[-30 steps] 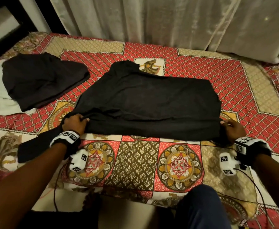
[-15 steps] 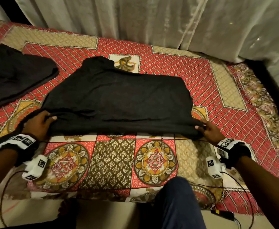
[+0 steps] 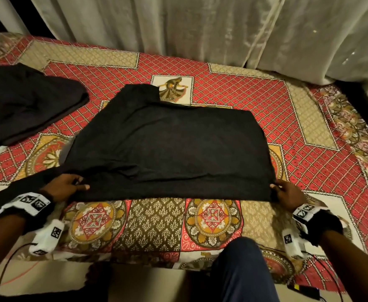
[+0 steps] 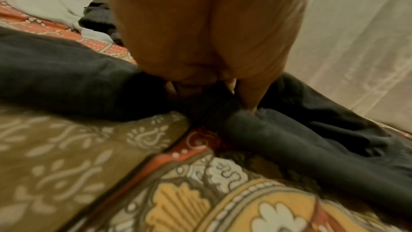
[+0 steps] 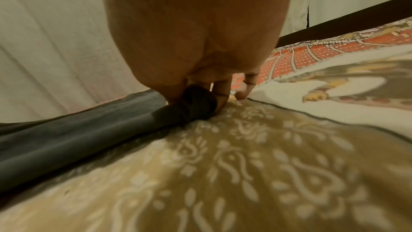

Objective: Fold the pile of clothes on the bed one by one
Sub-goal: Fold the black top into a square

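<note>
A black garment (image 3: 167, 147) lies spread flat on the patterned bedspread (image 3: 156, 219), its near edge facing me. My left hand (image 3: 69, 186) grips the near left corner; in the left wrist view the fingers (image 4: 249, 94) curl into the dark cloth (image 4: 289, 144). At the near right corner my right hand (image 3: 285, 191) pinches the fabric, and the right wrist view shows the bunched black edge (image 5: 196, 105) held between thumb and fingers (image 5: 223, 91). One sleeve (image 3: 21, 184) trails out to the left under my left forearm.
A dark pile of clothes (image 3: 24, 101) lies at the far left of the bed, with a white garment (image 4: 55, 8) beside it. Pale curtains (image 3: 200, 29) hang behind the bed. My knee in dark trousers (image 3: 241, 264) is at the near edge. Cables (image 3: 322, 269) trail from my wrists.
The head view has shifted, bringing the garment closer and more centred. Both hands keep their hold on the near corners, and the near edge now lies straighter.
</note>
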